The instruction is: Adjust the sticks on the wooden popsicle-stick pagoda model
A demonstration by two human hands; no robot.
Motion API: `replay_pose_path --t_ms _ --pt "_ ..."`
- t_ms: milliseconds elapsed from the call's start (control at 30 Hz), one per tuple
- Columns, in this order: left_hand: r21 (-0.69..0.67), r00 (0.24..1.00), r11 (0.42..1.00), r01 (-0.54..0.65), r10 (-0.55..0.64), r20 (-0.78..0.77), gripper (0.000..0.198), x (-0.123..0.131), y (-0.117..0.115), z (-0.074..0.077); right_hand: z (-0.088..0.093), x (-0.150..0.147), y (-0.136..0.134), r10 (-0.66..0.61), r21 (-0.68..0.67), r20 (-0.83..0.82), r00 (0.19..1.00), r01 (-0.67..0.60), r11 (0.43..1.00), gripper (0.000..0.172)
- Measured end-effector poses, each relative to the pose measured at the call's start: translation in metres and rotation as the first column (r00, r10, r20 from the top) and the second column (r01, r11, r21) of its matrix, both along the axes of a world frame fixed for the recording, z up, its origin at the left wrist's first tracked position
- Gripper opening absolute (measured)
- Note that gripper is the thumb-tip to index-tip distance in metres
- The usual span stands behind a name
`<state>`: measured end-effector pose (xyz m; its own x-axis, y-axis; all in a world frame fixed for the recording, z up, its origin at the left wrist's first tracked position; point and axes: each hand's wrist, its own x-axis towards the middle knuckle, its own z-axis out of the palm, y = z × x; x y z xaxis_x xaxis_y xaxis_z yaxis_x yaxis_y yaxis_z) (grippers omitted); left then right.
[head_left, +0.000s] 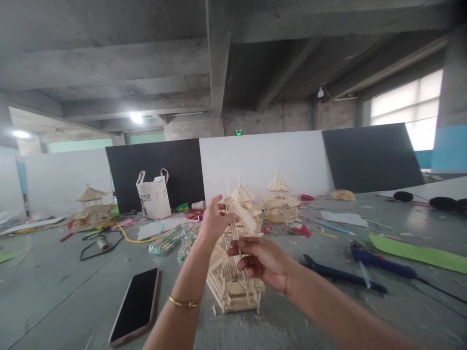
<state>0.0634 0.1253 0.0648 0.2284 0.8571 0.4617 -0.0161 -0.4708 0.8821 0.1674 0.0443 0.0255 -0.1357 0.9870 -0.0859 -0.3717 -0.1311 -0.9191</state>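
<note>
Our two bare forearms fill the bottom of the head view, the left one ringed by a thin gold bangle (184, 302). Between them, on the grey tabletop (54, 287), stands a pagoda model of pale wooden sticks (233, 289). Our left hand (213, 221) has its fingertips pressed together on the top of the roof, where a single thin upright stick (228, 192) juts out. Our right hand (260, 262) curls in from 3 o'clock and pinches the roof slats lower down.

As we judge it, the build is well advanced. Base, walls and sloping roof tiers stand, while the peak looks unfinished, that spare stick untrimmed. Other stick pavilions (279, 199) at 1 o'clock and a wider thatched one (91, 206) at 10 o'clock show closed tops.

Taking the model as the dial's centre, a black smartphone in a brown case (136, 305) lies at 8 o'clock, just beside our left forearm. Clear-wrapped bundles of sticks (175, 240) sit near at 11 o'clock. A dark long-handled tool (339, 273) and a blue corded tool (383, 262) lie at 3 o'clock, near our right forearm, with a green paper strip (419, 253) beyond. Bare grey surface shows past the phone at 9 o'clock. The table's near edge is out of frame; its far side meets black and white boards (262, 160) at 12 o'clock.
</note>
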Motion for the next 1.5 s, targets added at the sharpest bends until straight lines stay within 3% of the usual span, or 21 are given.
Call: replay_pose_path --t_ms 1200,1333,1400,1500 --pt "0.071 0.996 0.997 -0.030 0.036 -0.086 0.069 -0.002 0.005 -0.004 0.001 0.000 -0.003 -0.012 0.001 0.010 1.000 0.012 1.000 0.008" --pt "0.127 0.988 0.989 -0.069 0.086 -0.131 0.070 -0.005 0.001 -0.001 0.003 0.000 -0.008 0.003 -0.022 0.014 1.000 -0.003 1.000 0.008" --pt "0.191 0.972 0.972 -0.134 0.166 -0.166 0.067 -0.008 -0.006 0.003 0.003 0.001 -0.016 0.026 -0.026 0.024 0.999 -0.026 0.999 0.008" --pt "0.371 0.917 0.884 -0.284 0.364 -0.165 0.058 -0.013 -0.022 0.012 0.002 0.004 -0.034 0.056 -0.011 0.064 0.996 -0.056 0.998 0.011"
